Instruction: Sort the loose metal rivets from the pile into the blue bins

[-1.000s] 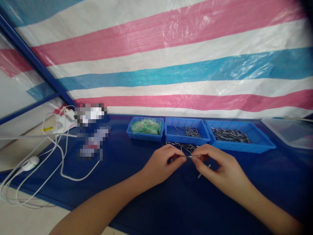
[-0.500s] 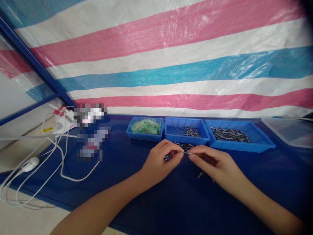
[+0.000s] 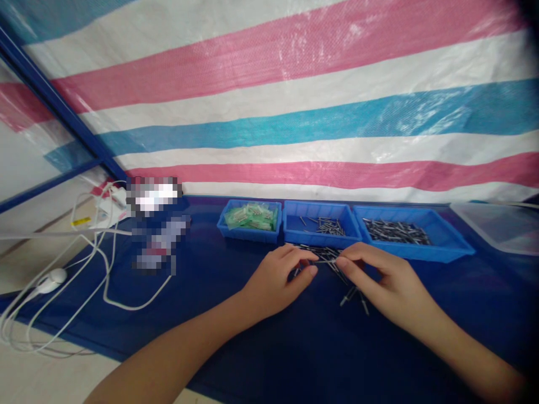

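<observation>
Blue trays (image 3: 322, 239) bar the far side; loose pins (image 3: 352, 293) litter the open cloth (image 3: 295, 348).

This looks like a makeshift workshop for small-parts assembly. The worktop (image 3: 252, 348) is draped in dark blue cloth. Along its back stand three blue plastic bins (image 3: 320, 240) in a row, one holding small green parts (image 3: 252, 216) and two holding thin metal pins (image 3: 396, 231) (more lie loose just in front). A striped woven tarpaulin (image 3: 295, 112) on a blue metal frame (image 3: 63, 112) serves as the wall. White cables (image 3: 105, 264) trail at the left.
</observation>
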`<state>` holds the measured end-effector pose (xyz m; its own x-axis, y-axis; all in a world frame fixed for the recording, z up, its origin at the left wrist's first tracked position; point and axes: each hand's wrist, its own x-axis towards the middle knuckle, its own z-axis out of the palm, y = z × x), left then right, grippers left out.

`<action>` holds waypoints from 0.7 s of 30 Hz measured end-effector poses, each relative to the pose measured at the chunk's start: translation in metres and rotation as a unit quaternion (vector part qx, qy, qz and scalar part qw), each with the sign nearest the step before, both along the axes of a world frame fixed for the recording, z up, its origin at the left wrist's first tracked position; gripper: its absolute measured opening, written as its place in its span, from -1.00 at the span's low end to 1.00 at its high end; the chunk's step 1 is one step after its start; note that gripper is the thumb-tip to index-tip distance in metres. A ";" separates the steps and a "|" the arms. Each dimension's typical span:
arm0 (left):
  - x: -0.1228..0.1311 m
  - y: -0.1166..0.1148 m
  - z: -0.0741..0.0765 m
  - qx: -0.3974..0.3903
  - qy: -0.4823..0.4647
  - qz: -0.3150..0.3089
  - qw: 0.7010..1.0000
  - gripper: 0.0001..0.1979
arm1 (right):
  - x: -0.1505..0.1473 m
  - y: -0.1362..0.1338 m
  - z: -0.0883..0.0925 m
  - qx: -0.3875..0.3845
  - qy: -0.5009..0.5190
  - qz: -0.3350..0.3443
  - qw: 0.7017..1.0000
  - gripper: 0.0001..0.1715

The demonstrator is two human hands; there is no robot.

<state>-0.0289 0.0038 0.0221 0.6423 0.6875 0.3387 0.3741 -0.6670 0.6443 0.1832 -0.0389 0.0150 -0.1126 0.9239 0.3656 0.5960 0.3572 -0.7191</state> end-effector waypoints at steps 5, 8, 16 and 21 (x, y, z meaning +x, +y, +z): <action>0.000 0.001 -0.002 -0.001 0.016 0.003 1.000 -0.76 | 0.006 0.005 -0.003 -0.002 0.005 -0.022 1.000 -0.73; 0.000 0.002 -0.002 0.002 0.024 0.000 1.000 -0.77 | 0.013 0.009 -0.002 -0.006 -0.005 -0.046 0.999 -0.71; -0.003 0.002 -0.003 0.078 0.140 0.005 0.987 -0.81 | 0.106 0.027 0.014 -0.010 -0.172 -0.344 0.923 -0.76; -0.007 0.004 -0.002 0.103 0.208 -0.003 0.973 -0.79 | 0.144 0.038 0.010 -0.115 -0.283 -0.388 0.870 -0.73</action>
